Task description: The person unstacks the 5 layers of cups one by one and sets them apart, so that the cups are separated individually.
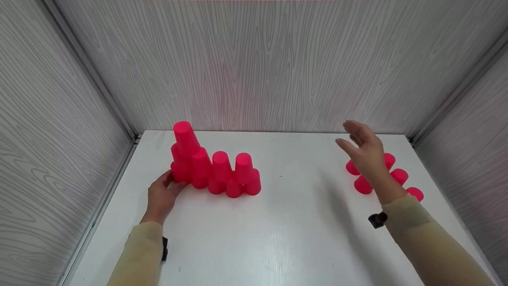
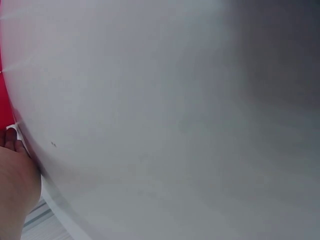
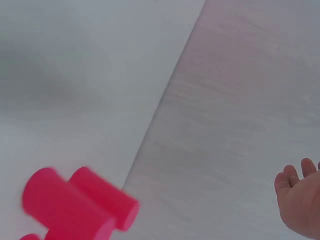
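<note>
Upside-down bright pink cups (image 1: 234, 186) stand stacked at the left of the white table, a row of them with more cups on top. One top cup (image 1: 185, 137) rises highest at the left end. My left hand (image 1: 160, 198) holds the leftmost bottom cup (image 1: 179, 173), thumb at its front and fingers at its far left side. In the left wrist view, the left hand (image 2: 17, 175) shows at the edge beside pink. My right hand (image 1: 367, 153) is raised, empty, with thumb and fingers apart, overlapping more pink cups (image 1: 399, 176) at the right.
Grey wood-patterned panels (image 1: 254, 67) enclose the white table (image 1: 278, 230) at the back and both sides. In the right wrist view, several cups (image 3: 65, 205) stand close together near the table's edge. Dark wrist devices (image 1: 378, 219) sit at both sleeves.
</note>
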{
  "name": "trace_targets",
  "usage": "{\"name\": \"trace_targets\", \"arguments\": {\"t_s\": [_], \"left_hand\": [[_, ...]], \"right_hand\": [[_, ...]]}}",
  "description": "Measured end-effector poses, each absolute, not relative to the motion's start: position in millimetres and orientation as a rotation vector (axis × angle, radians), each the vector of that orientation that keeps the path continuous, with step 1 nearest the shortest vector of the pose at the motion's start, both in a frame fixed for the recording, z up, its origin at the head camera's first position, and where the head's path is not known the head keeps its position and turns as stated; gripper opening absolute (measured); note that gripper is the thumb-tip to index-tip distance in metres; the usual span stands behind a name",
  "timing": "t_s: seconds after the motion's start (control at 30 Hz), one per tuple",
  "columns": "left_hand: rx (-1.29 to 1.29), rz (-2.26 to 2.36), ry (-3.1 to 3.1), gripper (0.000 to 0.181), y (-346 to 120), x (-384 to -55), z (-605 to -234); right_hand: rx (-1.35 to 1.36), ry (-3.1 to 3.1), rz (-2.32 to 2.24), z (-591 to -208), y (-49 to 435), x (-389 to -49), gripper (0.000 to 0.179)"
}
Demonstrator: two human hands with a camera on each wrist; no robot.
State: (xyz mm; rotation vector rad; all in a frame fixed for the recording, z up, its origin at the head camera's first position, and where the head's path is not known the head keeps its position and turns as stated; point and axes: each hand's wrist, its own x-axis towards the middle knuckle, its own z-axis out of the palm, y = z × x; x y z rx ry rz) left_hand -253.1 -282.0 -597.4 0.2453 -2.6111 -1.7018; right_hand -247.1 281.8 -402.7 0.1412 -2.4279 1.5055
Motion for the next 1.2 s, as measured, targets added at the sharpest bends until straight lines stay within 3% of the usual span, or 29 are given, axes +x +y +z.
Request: {"name": "trace_targets", "arguments": {"t_s": [0.27,0.6,0.87,1.2], "left_hand": [[0.231,-1.702,-2.598,0.076,-281.7,-251.9,-598.6],[0.248,-1.647,-2.606,0.076,-276.7,-250.3,-593.5],[0.259,-1.67,-2.596,0.072,-277.7,-250.2,-592.2],[0.294,-1.701,-2.595,0.075,-274.7,-251.4,-591.5]], "right_hand": [[0.521,-2.337,1.652,-379.4,160.6,-273.6,0.054],[0.604,-2.392,1.806,-378.3,31.6,-284.1,0.058],[0.548,-2.497,1.842,-388.8,-26.4,-289.7,0.061],[0.46,-2.553,1.872,-397.9,-55.8,-293.0,0.07]]}}
